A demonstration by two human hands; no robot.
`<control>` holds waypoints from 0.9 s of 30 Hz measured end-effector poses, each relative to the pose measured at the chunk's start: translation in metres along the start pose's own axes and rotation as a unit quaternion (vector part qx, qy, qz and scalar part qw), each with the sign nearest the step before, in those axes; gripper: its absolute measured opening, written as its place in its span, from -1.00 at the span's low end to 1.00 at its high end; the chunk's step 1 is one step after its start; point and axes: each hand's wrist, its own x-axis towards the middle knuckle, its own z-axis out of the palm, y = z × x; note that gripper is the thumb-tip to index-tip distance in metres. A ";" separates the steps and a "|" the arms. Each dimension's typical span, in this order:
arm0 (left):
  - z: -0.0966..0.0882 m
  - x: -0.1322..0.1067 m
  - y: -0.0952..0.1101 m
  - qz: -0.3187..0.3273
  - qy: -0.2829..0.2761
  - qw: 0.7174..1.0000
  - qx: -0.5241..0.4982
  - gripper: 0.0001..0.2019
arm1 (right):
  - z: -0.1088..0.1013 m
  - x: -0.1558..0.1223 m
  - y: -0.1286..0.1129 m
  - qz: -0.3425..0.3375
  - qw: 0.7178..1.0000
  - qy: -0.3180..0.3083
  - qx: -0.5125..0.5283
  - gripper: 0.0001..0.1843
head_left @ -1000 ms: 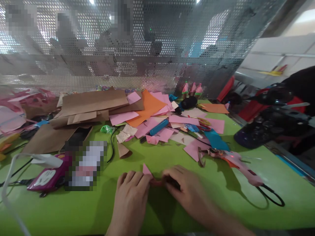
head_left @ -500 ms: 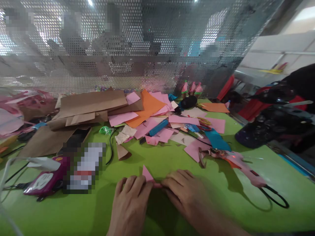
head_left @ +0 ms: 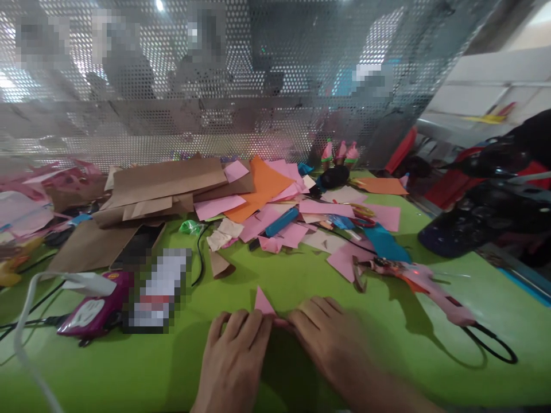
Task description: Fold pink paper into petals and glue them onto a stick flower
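Between my two hands is a small piece of pink paper (head_left: 264,304), its pointed corner standing up past my left fingertips and a narrow rolled or folded edge running toward my right hand. My left hand (head_left: 239,344) is closed on the paper's left part, fingers bent down over it. My right hand (head_left: 325,332) grips the other end, its fingers curled together. Most of the paper is hidden under the fingers. A curled scrap of brown paper (head_left: 220,265) lies just beyond my left hand. To the right rests a pink glue gun (head_left: 424,281) with a black cord loop.
Brown paper sheets (head_left: 167,182), orange paper (head_left: 260,189) and a blue cutter (head_left: 282,222) lie in a heap at the back. A phone (head_left: 157,292) and a purple power strip (head_left: 97,307) with a white plug lie left. Small pink cone crafts (head_left: 340,152) stand before the perforated metal panel (head_left: 275,86).
The whole view has shifted slightly, so things appear a little further right. Both hands keep hold of the pink paper, with almost no other movement.
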 end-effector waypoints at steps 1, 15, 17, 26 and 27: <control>0.000 -0.001 0.000 0.000 -0.004 1.000 0.004 -0.67 | 0.000 0.000 0.000 -0.002 1.000 -0.001 -0.002 -0.72; -0.004 0.003 0.000 0.014 -0.028 0.999 0.015 -0.60 | 0.001 -0.002 0.004 -0.063 0.997 0.031 -0.024 -0.75; -0.003 0.005 0.000 0.016 -0.023 0.999 0.019 -0.60 | 0.001 -0.003 0.005 -0.058 0.998 0.028 -0.017 -0.76; -0.002 0.014 -0.004 0.044 -0.005 0.999 0.030 -0.72 | -0.004 -0.006 0.012 -0.002 0.998 -0.004 0.069 -0.72; -0.002 0.014 -0.004 0.045 -0.005 0.998 0.031 -0.73 | -0.004 -0.007 0.012 -0.005 0.997 -0.001 0.077 -0.69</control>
